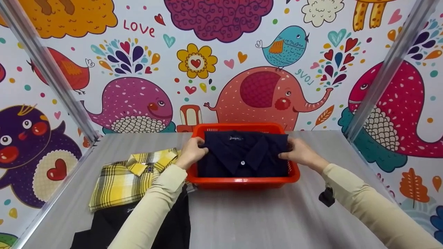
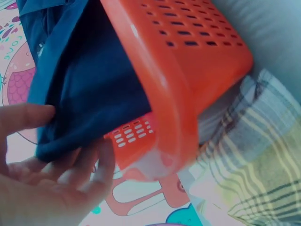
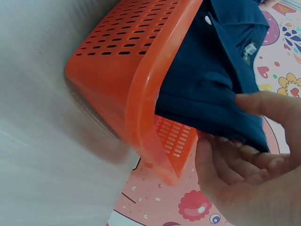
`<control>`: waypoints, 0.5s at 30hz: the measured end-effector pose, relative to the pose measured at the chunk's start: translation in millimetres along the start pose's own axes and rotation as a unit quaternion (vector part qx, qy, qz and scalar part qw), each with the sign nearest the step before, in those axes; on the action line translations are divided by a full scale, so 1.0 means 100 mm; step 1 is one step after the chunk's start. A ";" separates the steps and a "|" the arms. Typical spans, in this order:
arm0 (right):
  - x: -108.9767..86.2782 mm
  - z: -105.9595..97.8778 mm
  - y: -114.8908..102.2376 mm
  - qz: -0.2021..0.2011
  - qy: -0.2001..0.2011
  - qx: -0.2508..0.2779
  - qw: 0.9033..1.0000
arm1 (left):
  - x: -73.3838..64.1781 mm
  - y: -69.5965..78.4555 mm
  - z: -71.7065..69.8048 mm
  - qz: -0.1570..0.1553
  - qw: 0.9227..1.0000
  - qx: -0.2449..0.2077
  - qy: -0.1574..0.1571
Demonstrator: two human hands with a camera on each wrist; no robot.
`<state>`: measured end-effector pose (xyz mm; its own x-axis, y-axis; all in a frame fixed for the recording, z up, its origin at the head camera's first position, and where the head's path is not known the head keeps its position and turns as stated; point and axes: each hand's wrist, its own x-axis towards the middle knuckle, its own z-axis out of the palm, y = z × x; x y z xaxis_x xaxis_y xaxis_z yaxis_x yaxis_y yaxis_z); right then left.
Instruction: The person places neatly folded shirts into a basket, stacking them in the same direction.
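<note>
A folded navy collared shirt [image 1: 238, 155] with a white button lies in the mouth of a red-orange plastic basket [image 1: 242, 180], its collar end toward the back wall. On the shirt's left edge, my left hand [image 1: 192, 151] pinches the cloth between thumb and fingers. The right hand [image 1: 301, 152] pinches the opposite edge in the same way. In the left wrist view, the thumb is on top of the navy shirt [image 2: 94, 80] and the fingers are beneath it. The right wrist view shows the basket's perforated side [image 3: 108, 70] next to the hand. What lies under the shirt is hidden.
Left of the basket lies a folded yellow plaid shirt [image 1: 121, 183], partly over a black garment [image 1: 173, 221]; the left sleeve covers some of both. A patterned wall [image 1: 214, 34] stands behind the grey table [image 1: 242, 218], with metal posts [image 1: 65, 83] at the sides.
</note>
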<state>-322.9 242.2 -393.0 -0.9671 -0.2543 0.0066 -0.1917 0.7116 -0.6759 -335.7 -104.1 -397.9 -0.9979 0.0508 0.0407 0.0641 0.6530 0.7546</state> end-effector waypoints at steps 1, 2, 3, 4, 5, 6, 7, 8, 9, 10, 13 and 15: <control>-0.01 0.00 0.01 -0.002 -0.002 0.001 1.000 | -0.01 -0.02 -0.01 0.001 1.000 -0.002 0.005; -0.02 0.01 0.02 -0.001 -0.003 0.003 1.000 | -0.02 -0.05 -0.02 0.004 1.000 -0.005 0.011; -0.03 0.01 0.03 0.001 -0.005 0.006 1.000 | -0.03 -0.08 -0.04 0.005 1.000 -0.008 0.018; -0.04 0.02 0.05 0.006 -0.005 0.009 1.000 | -0.05 -0.11 -0.05 0.007 1.000 -0.014 0.023; -0.06 0.02 0.06 0.011 -0.006 0.013 1.000 | -0.07 -0.15 -0.07 0.009 0.999 -0.020 0.027; -0.08 0.03 0.07 0.015 -0.008 0.016 1.000 | -0.09 -0.19 -0.08 0.010 0.999 -0.025 0.031; -0.10 0.03 0.09 0.016 -0.010 0.019 1.000 | -0.11 -0.22 -0.09 0.008 0.999 -0.033 0.031; -0.12 0.04 0.10 0.017 -0.012 0.022 1.000 | -0.13 -0.26 -0.11 0.008 0.999 -0.040 0.030; -0.14 0.04 0.12 0.015 -0.013 0.024 1.000 | -0.15 -0.29 -0.13 0.007 0.998 -0.046 0.030; -0.15 0.04 0.13 0.014 -0.014 0.026 0.999 | -0.17 -0.33 -0.15 0.007 0.998 -0.049 0.031; -0.19 0.05 0.16 0.005 -0.015 0.036 0.999 | -0.22 -0.41 -0.20 0.005 0.998 -0.045 0.036; -0.21 0.06 0.16 0.002 -0.011 0.044 0.999 | -0.25 -0.46 -0.23 0.010 0.998 -0.034 0.043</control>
<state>-304.3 254.7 -408.5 -0.9636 -0.2671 -0.0112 -0.1723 0.6526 -0.7378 -314.3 -153.2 -418.4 -0.9939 -0.0045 0.1104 0.0858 0.5991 0.7961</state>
